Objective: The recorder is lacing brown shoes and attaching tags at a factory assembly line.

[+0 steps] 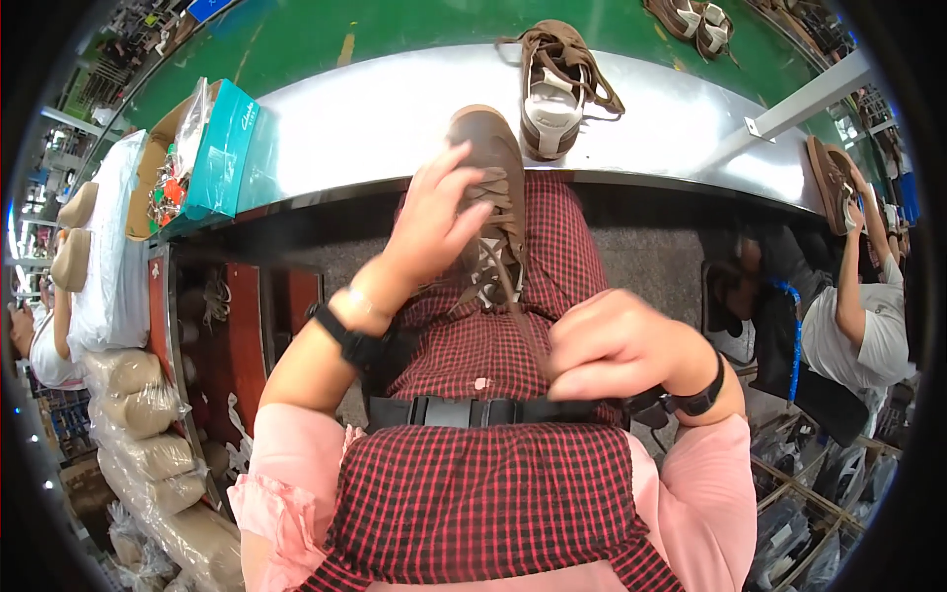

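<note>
A brown lace-up shoe point(500, 148) lies toe away from me, from my lap onto the table's near edge. Over the left side of its laces is my left hand point(434, 212), slightly blurred, its fingers spread apart. Whether they press on the shoe I cannot tell. My right hand point(617, 345) is closed, thumb against the curled fingers, low and right of the shoe. A brown shoelace point(520, 316) runs from the shoe's opening down to it. Another brown shoe point(552, 94), with a pale insole and loose laces, stands on the table just beyond to the right.
The metal table point(345, 113) spans ahead. A teal box point(225, 148) with small bits stands at its left end, near wrapped rolls point(148, 424). At right, a co-worker point(858, 316) handles a brown shoe point(834, 183). More shoes point(695, 22) lie at the far right.
</note>
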Tool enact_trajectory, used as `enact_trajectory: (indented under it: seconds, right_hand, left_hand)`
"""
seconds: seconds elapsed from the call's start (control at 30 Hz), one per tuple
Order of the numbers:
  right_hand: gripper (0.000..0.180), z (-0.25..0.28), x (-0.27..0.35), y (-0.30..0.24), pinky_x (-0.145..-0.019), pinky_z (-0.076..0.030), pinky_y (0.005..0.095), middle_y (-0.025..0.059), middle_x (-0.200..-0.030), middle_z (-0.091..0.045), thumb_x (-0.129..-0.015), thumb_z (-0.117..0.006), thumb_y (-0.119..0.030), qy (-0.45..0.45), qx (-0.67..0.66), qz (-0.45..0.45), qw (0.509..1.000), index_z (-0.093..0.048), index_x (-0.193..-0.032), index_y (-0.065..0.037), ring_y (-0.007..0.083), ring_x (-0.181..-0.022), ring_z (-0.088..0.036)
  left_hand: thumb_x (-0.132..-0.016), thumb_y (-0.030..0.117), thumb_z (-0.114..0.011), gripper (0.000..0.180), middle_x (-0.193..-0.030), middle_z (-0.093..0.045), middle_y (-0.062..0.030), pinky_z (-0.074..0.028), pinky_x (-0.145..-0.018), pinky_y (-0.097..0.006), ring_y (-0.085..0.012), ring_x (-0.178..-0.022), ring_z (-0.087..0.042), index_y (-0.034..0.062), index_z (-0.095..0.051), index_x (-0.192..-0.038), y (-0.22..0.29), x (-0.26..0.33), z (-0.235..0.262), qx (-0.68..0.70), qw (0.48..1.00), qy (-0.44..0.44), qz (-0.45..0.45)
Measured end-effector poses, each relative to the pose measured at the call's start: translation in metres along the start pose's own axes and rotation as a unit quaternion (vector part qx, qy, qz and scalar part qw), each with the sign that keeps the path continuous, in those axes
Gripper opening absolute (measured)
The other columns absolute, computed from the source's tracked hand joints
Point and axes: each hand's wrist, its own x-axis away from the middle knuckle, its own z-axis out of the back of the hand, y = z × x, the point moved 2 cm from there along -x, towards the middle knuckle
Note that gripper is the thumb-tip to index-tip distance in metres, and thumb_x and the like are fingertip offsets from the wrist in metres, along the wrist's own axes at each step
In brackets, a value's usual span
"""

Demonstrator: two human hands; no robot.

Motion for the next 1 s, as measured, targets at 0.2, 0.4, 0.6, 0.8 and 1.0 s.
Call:
enact_trajectory:
  seconds: [0.2,0.4,0.6,0.8,1.0]
  right_hand:
    - [0.016,0.013,0.011,-0.005,-0.059,-0.046,0.0353,0.0095,-0.071,-0.058,-0.085,-0.064,-0.015,0.063,-0.056,0.039,0.996,-0.065,-0.079,0.0,0.0243,-0.062,-0.055]
    - [0.019,-0.053,-0.046,0.045,-0.062,-0.05,0.04,0.0089,-0.074,-0.056,-0.085,-0.059,-0.02,-0.164,0.288,0.015,0.943,-0.053,-0.072,-0.007,0.0279,-0.072,-0.06]
    - [0.043,0.003,-0.016,0.082,-0.076,-0.049,0.0403,0.0096,-0.097,-0.06,-0.07,-0.07,-0.014,0.253,0.276,0.007,0.927,-0.056,-0.11,-0.006,0.03,-0.085,-0.059]
    - [0.017,-0.035,-0.033,0.083,-0.074,-0.045,0.0387,0.006,-0.091,-0.058,-0.067,-0.068,-0.019,0.039,0.422,0.077,0.903,-0.061,-0.077,-0.007,0.0252,-0.081,-0.054]
    - [0.011,-0.029,0.015,0.076,-0.065,-0.041,0.034,0.0039,-0.084,-0.053,-0.066,-0.064,-0.016,0.067,0.431,0.125,0.891,-0.056,-0.069,-0.009,0.0197,-0.074,-0.053]
  left_hand:
    - [-0.097,0.032,-0.048,0.038,-0.09,-0.063,-0.0067,-0.046,-0.082,-0.028,-0.0151,-0.086,-0.058,-0.0021,-0.062,-0.103,0.011,0.071,0.032,0.377,0.776,-0.307,0.401]
    - [-0.096,0.032,-0.047,0.036,-0.064,-0.055,-0.0008,-0.043,-0.054,-0.024,-0.0093,-0.054,-0.051,-0.0019,-0.061,-0.099,0.062,0.008,0.044,0.553,0.745,-0.128,0.35]
    - [-0.081,0.017,-0.071,0.022,-0.079,-0.069,-0.0166,-0.052,-0.058,-0.029,-0.0251,-0.063,-0.067,-0.0037,-0.066,-0.083,0.094,0.018,0.108,0.389,0.835,-0.387,0.035]
    - [-0.09,0.017,-0.059,0.016,-0.069,-0.061,-0.0014,-0.044,-0.054,-0.023,-0.0098,-0.06,-0.055,0.0024,-0.064,-0.087,0.072,-0.001,0.059,0.481,0.788,-0.157,0.35]
    - [-0.088,0.027,-0.063,0.026,-0.066,-0.056,-0.0011,-0.043,-0.056,-0.025,-0.0099,-0.06,-0.051,0.0033,-0.062,-0.077,-0.036,0.063,0.031,0.29,0.833,-0.075,0.465]
